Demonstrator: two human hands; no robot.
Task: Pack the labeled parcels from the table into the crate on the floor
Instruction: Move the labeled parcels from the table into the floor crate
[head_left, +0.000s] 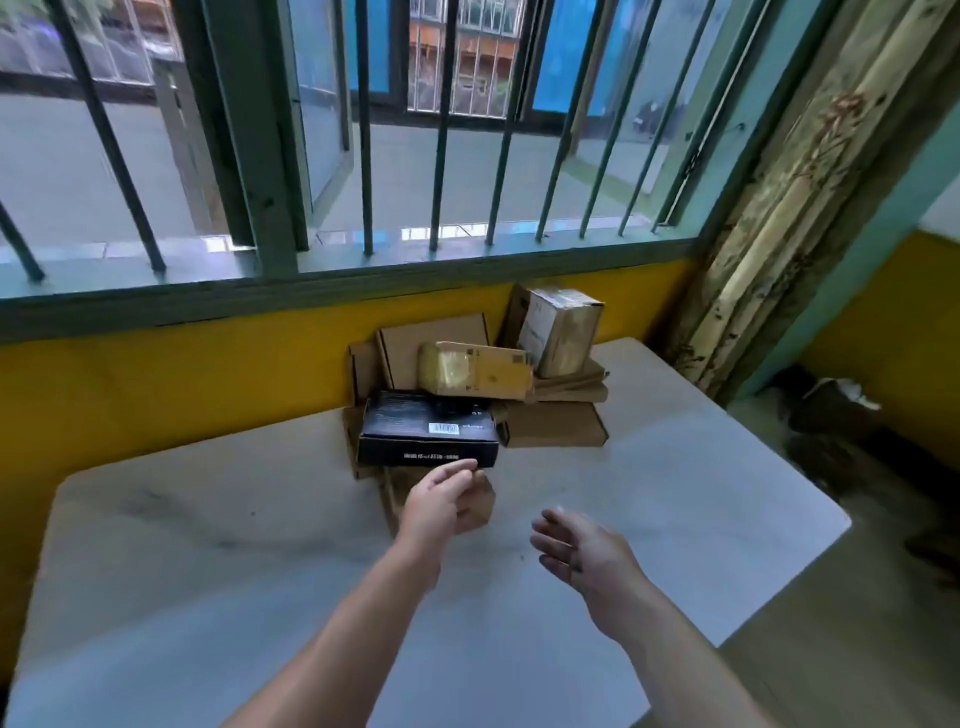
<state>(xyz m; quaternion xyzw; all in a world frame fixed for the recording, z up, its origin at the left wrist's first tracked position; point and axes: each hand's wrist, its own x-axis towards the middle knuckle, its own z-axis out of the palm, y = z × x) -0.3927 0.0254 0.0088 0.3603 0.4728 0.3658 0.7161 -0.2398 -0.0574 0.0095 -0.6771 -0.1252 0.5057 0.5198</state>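
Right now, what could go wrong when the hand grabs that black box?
The left hand reaches for the black box, which sits low in a leaning pile. Pulling it out could tip the taped yellow parcel resting above it. The tall taped box stands on stacked flat cartons and might topple too.

Barred window (363, 130), yellow wall (156, 395), patterned curtain (779, 208) at right.

Just beyond my left fingertips I see the black parcel (427, 435) lying flat on brown boxes, a taped yellowish parcel (475, 370) tilted behind it, a taller taped parcel (563, 332) upright farther right.
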